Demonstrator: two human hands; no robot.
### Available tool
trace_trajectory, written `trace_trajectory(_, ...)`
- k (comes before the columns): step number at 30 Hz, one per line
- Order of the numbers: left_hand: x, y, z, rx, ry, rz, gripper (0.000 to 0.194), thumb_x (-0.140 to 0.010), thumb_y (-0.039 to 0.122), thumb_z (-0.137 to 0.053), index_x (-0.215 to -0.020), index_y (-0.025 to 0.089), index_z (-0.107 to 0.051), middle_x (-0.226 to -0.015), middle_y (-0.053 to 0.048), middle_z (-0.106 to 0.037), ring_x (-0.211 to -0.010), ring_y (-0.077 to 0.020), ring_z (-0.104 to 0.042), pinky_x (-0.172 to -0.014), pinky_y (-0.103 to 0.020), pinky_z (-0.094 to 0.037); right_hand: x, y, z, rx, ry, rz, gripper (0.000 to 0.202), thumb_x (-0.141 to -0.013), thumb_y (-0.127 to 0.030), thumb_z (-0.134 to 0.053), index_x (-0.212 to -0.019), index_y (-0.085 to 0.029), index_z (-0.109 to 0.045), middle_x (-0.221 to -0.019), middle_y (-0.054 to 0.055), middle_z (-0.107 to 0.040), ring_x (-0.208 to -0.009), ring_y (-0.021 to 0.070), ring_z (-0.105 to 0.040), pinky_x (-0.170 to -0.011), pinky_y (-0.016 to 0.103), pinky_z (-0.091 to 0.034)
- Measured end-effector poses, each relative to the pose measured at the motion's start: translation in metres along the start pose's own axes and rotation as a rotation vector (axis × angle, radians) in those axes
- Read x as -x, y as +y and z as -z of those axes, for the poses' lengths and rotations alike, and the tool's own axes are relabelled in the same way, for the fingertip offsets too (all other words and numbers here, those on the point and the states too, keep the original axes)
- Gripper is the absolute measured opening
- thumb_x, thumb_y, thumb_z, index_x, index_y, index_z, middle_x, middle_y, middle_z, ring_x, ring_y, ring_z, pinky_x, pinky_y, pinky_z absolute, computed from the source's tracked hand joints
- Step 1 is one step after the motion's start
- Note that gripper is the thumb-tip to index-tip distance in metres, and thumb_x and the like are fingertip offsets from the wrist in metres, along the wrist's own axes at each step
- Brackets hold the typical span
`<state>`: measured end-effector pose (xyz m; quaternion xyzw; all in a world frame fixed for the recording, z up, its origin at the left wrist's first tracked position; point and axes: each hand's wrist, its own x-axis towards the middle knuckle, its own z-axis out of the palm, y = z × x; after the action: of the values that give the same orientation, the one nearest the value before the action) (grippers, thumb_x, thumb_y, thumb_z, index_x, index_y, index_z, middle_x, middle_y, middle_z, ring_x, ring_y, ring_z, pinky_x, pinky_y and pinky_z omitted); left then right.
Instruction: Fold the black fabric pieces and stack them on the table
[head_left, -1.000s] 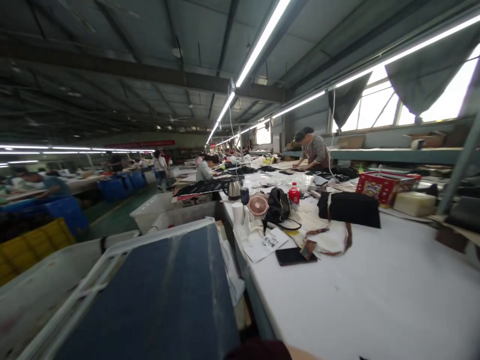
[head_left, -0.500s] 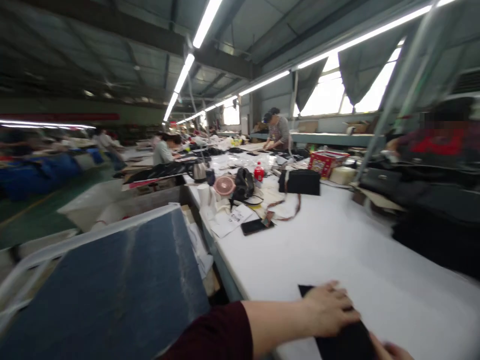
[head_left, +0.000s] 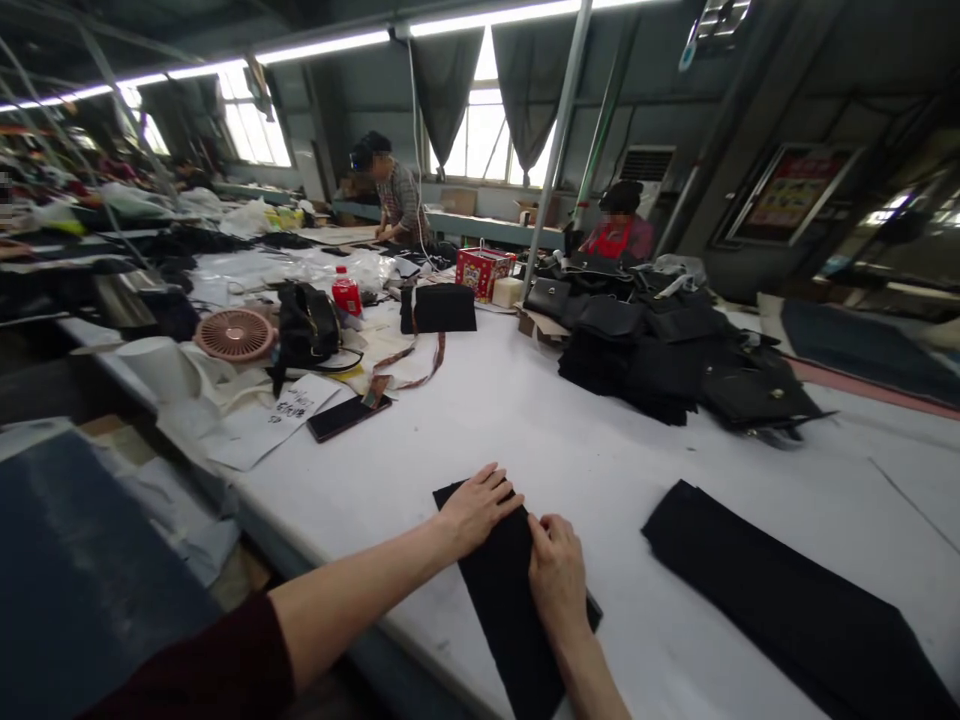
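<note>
A black fabric piece [head_left: 502, 590] lies on the white tabletop in front of me. My left hand [head_left: 480, 508] rests flat across its far end, fingers stretched out and close together. Just to the right, my right hand [head_left: 556, 572] curls its fingers at the fabric's right edge, thumb and fingertips gripping there. A dark edge pokes out beneath the right wrist; what it belongs to is hidden. Farther right, a stack of black fabric pieces [head_left: 787, 600] lies apart from both hands.
A phone [head_left: 349, 418], marked paper [head_left: 281, 420], pink fan [head_left: 236, 333], black bag [head_left: 309, 325] and red bottle [head_left: 346, 292] stand ahead left. A black pouch [head_left: 442, 308] and heaped black bags [head_left: 637, 330] lie farther back. Two co-workers stand across the table.
The view has swung right and down, bringing both hands, the fabric stack and the heap of bags fully into sight. My left hand stays on the black fabric.
</note>
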<state>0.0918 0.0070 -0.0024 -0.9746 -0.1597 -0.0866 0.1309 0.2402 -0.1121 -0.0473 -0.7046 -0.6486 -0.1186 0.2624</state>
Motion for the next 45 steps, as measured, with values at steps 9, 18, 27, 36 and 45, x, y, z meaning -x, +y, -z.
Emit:
trace_trajectory(9, -0.004, 0.003, 0.006, 0.024, -0.019, -0.029, 0.045, -0.089, 0.020, -0.050, -0.133, 0.019, -0.044, -0.114, -0.007, -0.059, -0.116, -0.0214, -0.046, -0.111, -0.038, -0.021, 0.006, 0.001, 0.005, -0.037, 0.004, -0.021, 0.033, -0.091, -0.008, -0.039, -0.112, -0.020, -0.061, -0.093, 0.007, -0.058, -0.087, 0.0218, -0.050, -0.078, 0.035, -0.041)
trace_trajectory(18, -0.002, 0.006, -0.001, -0.014, 0.013, -0.087, 0.048, -0.087, 0.023, -0.056, -0.134, 0.023, -0.045, -0.122, -0.007, -0.055, -0.120, -0.0240, -0.042, -0.111, -0.042, -0.020, 0.015, 0.006, 0.009, -0.060, 0.037, 0.000, 0.033, -0.092, -0.009, -0.037, -0.111, -0.021, -0.062, -0.093, 0.008, -0.058, -0.090, 0.0222, -0.051, -0.078, 0.036, -0.042)
trace_trajectory(27, -0.004, 0.014, 0.007, 0.029, 0.018, -0.095, 0.046, -0.088, 0.020, -0.053, -0.133, 0.023, -0.044, -0.106, -0.005, -0.060, -0.102, -0.0211, -0.050, -0.100, -0.036, -0.031, 0.026, 0.012, 0.016, -0.071, 0.021, -0.017, 0.034, -0.092, -0.010, -0.038, -0.113, -0.021, -0.062, -0.095, 0.009, -0.058, -0.090, 0.0223, -0.052, -0.076, 0.036, -0.044)
trace_trajectory(36, -0.010, 0.027, 0.011, 0.026, 0.006, -0.151, 0.038, -0.088, 0.016, -0.051, -0.127, 0.017, -0.049, -0.112, -0.008, -0.059, -0.108, -0.0223, -0.048, -0.098, -0.034, -0.032, 0.036, 0.018, 0.024, -0.101, 0.020, -0.009, 0.035, -0.091, -0.009, -0.037, -0.113, -0.020, -0.063, -0.094, 0.008, -0.059, -0.088, 0.0213, -0.052, -0.075, 0.035, -0.044)
trace_trajectory(45, -0.007, 0.038, 0.017, 0.085, -0.008, -0.148, 0.046, -0.090, 0.020, -0.049, -0.135, 0.023, -0.041, -0.109, -0.007, -0.059, -0.105, -0.0223, -0.051, -0.098, -0.037, -0.035, 0.046, 0.025, 0.030, -0.139, 0.036, 0.005, 0.035, -0.090, -0.008, -0.037, -0.112, -0.019, -0.063, -0.093, 0.008, -0.058, -0.088, 0.0207, -0.052, -0.074, 0.034, -0.045)
